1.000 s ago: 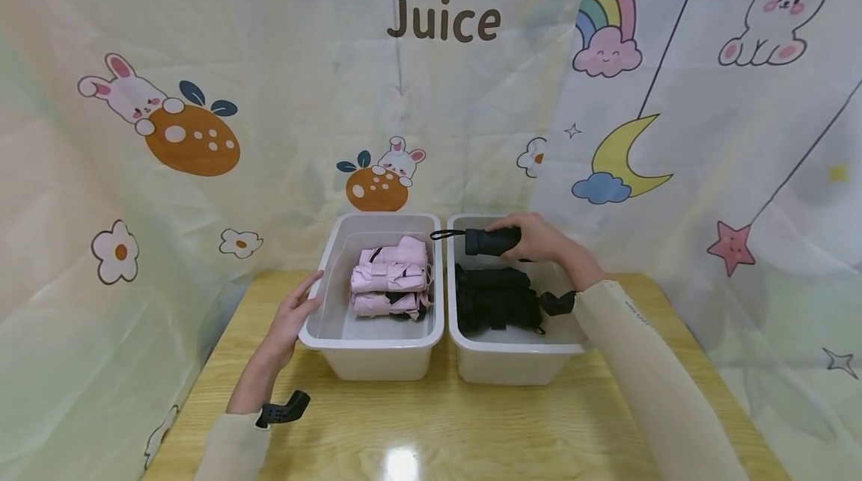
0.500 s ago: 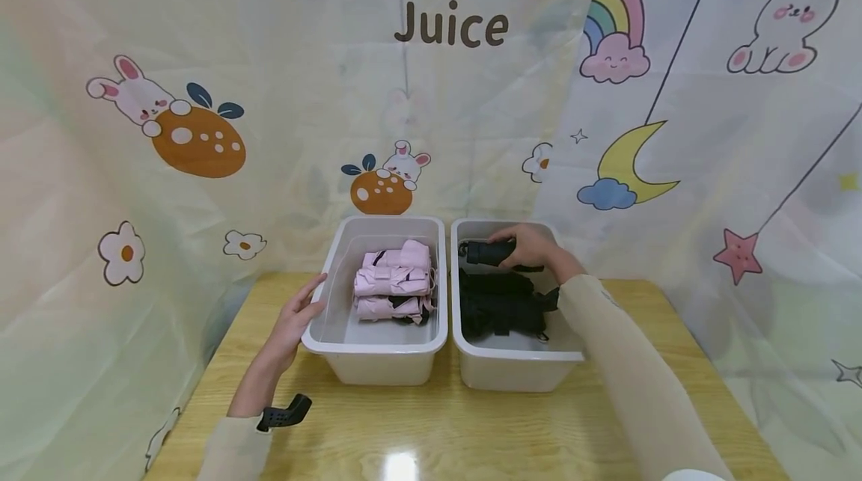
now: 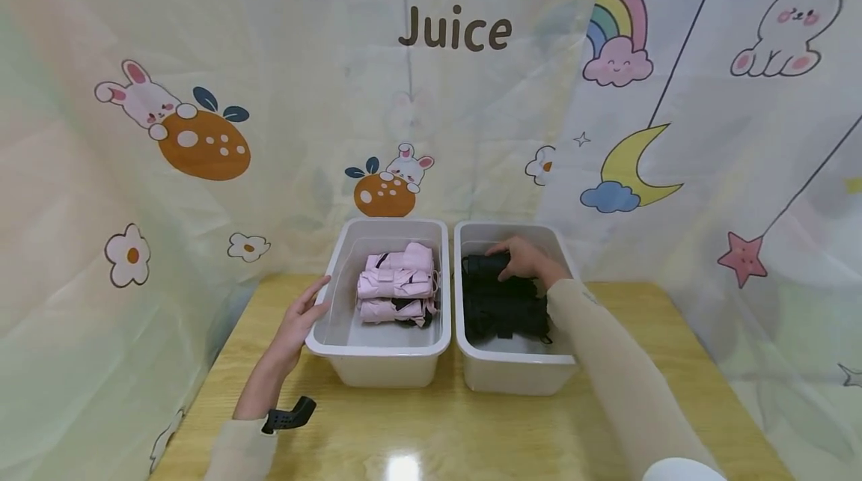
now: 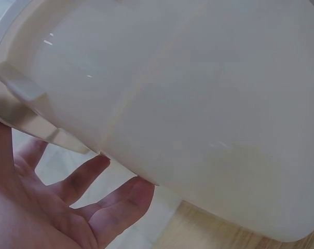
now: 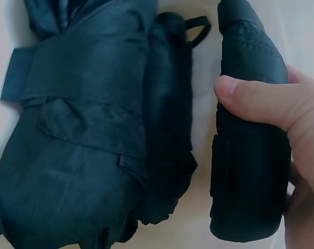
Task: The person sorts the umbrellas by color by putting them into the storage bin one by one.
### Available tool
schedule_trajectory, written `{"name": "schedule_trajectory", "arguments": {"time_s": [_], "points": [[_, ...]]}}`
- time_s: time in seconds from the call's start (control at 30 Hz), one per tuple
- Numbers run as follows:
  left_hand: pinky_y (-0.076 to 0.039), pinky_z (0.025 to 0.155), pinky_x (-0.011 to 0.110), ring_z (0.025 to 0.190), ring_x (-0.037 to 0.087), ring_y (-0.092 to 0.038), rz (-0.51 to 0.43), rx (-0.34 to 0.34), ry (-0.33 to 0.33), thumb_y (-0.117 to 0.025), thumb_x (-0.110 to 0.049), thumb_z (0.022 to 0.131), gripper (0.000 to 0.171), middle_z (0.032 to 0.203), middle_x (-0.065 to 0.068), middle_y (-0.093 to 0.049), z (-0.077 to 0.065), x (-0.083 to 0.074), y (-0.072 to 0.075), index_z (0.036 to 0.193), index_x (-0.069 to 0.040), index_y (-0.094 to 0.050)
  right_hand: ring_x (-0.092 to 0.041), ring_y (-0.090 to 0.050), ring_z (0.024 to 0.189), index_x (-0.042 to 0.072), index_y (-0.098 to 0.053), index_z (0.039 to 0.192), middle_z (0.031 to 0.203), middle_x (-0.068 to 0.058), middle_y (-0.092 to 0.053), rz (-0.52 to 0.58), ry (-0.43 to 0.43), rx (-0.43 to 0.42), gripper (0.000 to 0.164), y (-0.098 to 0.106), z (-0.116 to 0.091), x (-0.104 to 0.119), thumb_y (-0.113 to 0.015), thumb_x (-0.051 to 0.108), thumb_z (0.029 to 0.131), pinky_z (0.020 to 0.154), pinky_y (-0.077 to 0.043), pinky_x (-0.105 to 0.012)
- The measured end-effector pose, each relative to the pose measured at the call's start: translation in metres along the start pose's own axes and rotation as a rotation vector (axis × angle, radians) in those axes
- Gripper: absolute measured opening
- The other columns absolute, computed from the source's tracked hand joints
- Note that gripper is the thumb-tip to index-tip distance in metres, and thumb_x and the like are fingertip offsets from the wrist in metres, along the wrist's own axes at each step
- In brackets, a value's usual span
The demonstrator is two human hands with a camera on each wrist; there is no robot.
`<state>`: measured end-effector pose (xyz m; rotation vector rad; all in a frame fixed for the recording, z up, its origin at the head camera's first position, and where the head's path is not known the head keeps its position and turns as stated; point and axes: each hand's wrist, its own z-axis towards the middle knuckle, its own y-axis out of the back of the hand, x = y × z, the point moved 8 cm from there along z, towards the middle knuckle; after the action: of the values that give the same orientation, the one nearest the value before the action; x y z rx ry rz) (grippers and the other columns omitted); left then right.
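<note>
My right hand (image 3: 528, 258) grips a black folded umbrella (image 5: 253, 155) inside the right-hand bin (image 3: 518, 356); its thumb lies across the umbrella's side in the right wrist view. Beside it lie more black folded umbrellas (image 5: 84, 135), close together, one with a strap wrapped around it. On the other side, my left hand (image 3: 296, 320) rests at the left rim of the left-hand bin (image 3: 380, 351). The left wrist view shows several of its fingers, slightly bent, with tips against the bin's outer wall. Pink folded umbrellas (image 3: 396, 284) lie stacked in this left-hand bin.
Both bins stand side by side on a wooden table (image 3: 350, 429), a narrow gap between them. Behind and around hangs a printed curtain (image 3: 303, 114) with cartoon rabbits and the word "Juice". A white round edge (image 3: 683, 469) shows by the right sleeve at the bottom.
My right hand has lowered the black umbrella from above the right-hand bin down into it, alongside the other black ones. The left hand has stayed at its rim. The head view has shifted slightly.
</note>
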<state>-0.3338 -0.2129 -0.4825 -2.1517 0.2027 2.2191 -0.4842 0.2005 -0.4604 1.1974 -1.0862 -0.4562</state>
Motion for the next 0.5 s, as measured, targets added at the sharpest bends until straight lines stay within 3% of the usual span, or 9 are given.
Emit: {"name": "schedule_trajectory", "arguments": {"time_s": [0.23,0.5], "points": [[-0.044,0.092,0.038,0.134,0.037,-0.034,0.003,0.024,0.000,-0.050,-0.022,0.102,0.056,0.156,0.018,-0.024,-0.003,0.005,-0.005,0.154,-0.015,-0.029,-0.034,-0.052,0.115,0.014,-0.069,0.121,0.122,-0.010,-0.063,-0.061,-0.005,0.018,0.055,-0.017,0.002,-0.010,-0.087,0.008,0.069,0.096,-0.042,-0.046],[-0.045,0.089,0.032,0.134,0.036,-0.034,0.002,-0.014,-0.015,-0.052,-0.022,0.101,0.055,0.156,0.016,-0.026,0.000,0.000,0.003,0.153,-0.015,-0.032,-0.038,-0.053,0.114,0.008,-0.070,0.118,0.120,-0.012,-0.065,-0.013,0.119,-0.016,0.052,-0.013,0.009,0.004,-0.086,0.004,0.068,0.095,-0.041,-0.050]]}}
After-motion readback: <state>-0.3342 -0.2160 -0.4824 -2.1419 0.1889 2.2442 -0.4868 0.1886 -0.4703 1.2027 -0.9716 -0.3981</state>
